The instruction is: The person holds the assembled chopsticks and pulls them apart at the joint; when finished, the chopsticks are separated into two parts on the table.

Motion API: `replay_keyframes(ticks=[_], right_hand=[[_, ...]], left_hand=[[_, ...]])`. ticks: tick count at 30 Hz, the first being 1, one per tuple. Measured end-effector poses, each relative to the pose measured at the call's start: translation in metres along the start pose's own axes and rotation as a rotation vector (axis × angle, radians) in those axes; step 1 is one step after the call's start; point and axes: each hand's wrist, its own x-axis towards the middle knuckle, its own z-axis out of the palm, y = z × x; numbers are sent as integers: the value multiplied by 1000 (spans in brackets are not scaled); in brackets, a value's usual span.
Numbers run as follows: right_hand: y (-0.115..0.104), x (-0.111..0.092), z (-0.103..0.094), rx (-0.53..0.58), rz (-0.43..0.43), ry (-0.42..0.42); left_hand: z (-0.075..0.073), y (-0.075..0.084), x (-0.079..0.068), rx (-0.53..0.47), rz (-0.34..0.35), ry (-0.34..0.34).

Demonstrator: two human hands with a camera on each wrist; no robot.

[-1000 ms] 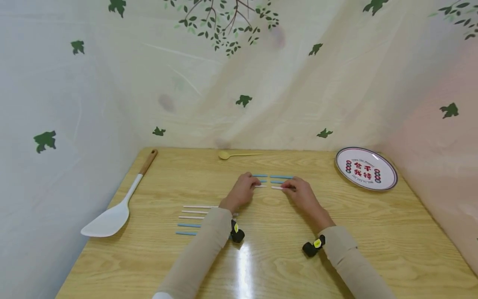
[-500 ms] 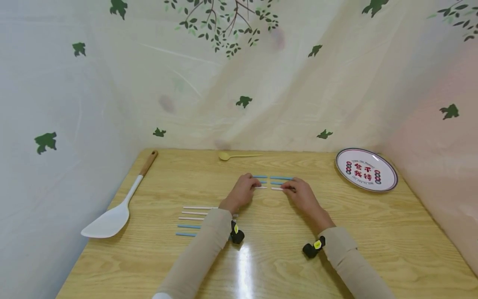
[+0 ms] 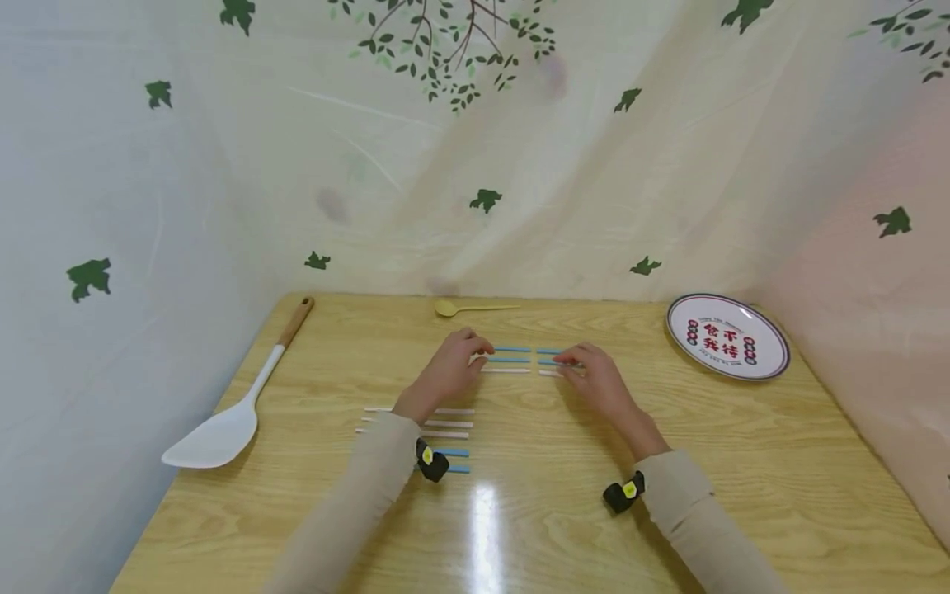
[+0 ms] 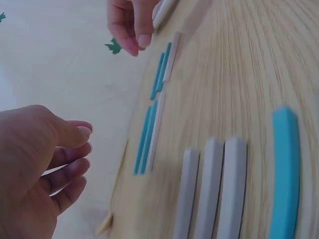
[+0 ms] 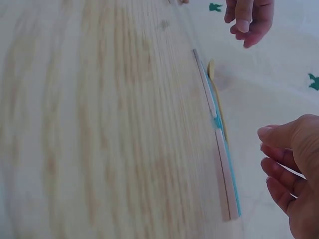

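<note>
My left hand point(image 3: 451, 365) hovers just left of a short row of sticks, its fingers loosely bent around nothing. That row has two blue sticks point(image 4: 142, 142) and one white stick point(image 4: 158, 124) lying parallel on the table. End to end with it, across a small gap, lies a matching row with a white stick point(image 5: 227, 172) nearest me and two blue sticks point(image 3: 549, 351). Over this right row is my right hand point(image 3: 599, 381), also loosely bent; in the right wrist view nothing shows between its fingertips. Both hands appear apart from the sticks in the wrist views.
Under my left forearm lie three white sticks point(image 3: 451, 424) and two blue ones point(image 3: 459, 469). A white spatula point(image 3: 217, 437) with a wooden handle lies at the left. A yellow spoon point(image 3: 475, 308) is at the back, and a patterned plate point(image 3: 731, 367) at the back right.
My left hand has let go of its white stick and moved left and slightly up. The right hand has let go of its white stick and lifted slightly.
</note>
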Motion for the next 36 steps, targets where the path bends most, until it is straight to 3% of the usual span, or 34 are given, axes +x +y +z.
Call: replay_keyframes(ticks=[10, 20, 27, 36], right_hand=[[-29, 1, 18, 34, -34, -50], [-58, 1, 49, 104, -54, -102], [-71, 1, 67, 189, -31, -144], [-84, 1, 85, 215, -17, -255]], left_hand=[[-43, -45, -56, 14, -87, 25], [-58, -82, -104, -118, -161, 18], [-57, -95, -118, -108, -186, -10], [-50, -95, -121, -87, -160, -60]])
